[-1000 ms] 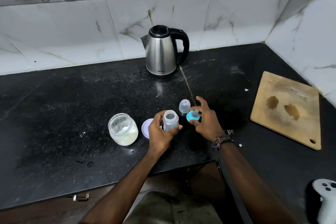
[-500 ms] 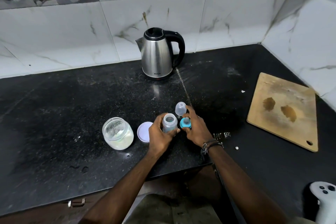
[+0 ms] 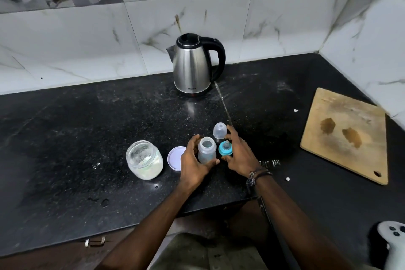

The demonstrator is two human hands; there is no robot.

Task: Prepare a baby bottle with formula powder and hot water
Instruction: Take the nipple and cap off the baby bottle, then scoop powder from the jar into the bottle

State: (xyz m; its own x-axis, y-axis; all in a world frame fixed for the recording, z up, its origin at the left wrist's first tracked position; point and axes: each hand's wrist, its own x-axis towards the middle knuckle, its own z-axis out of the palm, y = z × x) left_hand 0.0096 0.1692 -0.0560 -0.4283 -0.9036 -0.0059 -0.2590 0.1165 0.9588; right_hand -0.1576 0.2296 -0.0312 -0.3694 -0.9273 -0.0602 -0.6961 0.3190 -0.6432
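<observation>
Since a second ago the right hand (image 3: 241,155) has brought the teat (image 3: 225,148) beside the upright, open bottle (image 3: 207,152), which the left hand (image 3: 194,161) grips; the right grip is curled round the teat, just right of the bottle's mouth.

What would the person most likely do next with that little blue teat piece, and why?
Probably lift the blue teat ring onto the open bottle and start screwing it on. The left hand grips the bottle upright on the counter, its mouth uncovered, while the right hand holds the ring just beside it. Whether the bottle is filled cannot be told.
</observation>
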